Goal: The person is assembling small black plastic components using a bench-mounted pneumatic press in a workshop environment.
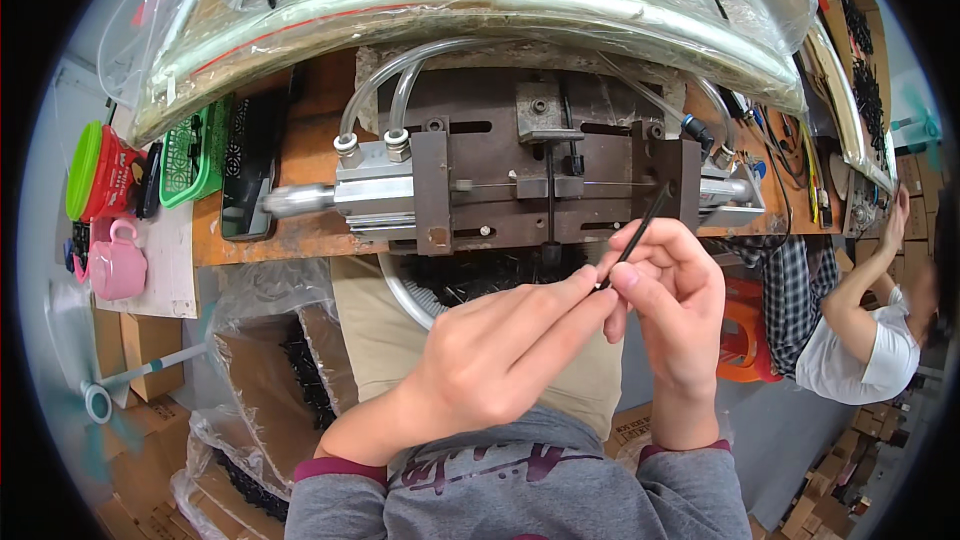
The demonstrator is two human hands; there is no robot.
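Observation:
A thin black rod (634, 235) is pinched between the thumb and fingers of my right hand (672, 285), slanting up and to the right. My left hand (490, 350) reaches across from the left, its closed fingertips meeting at the rod's lower end. Just beyond my hands stands a brown metal fixture (480, 155) with a silver cylinder (375, 198) on its left and another on its right. Another black rod (549, 195) lies front to back across the fixture's middle block. Thin metal pins point toward that block from both sides.
Clear hoses (400, 105) loop over the fixture. Behind it a plastic-wrapped ledge (480, 0) carries black parts. A green basket (190, 155) and a pink cup (118, 260) stand left. Bagged boxes (265, 380) of black parts sit lower left. Another person (860, 340) works at right, near an orange stool (745, 330).

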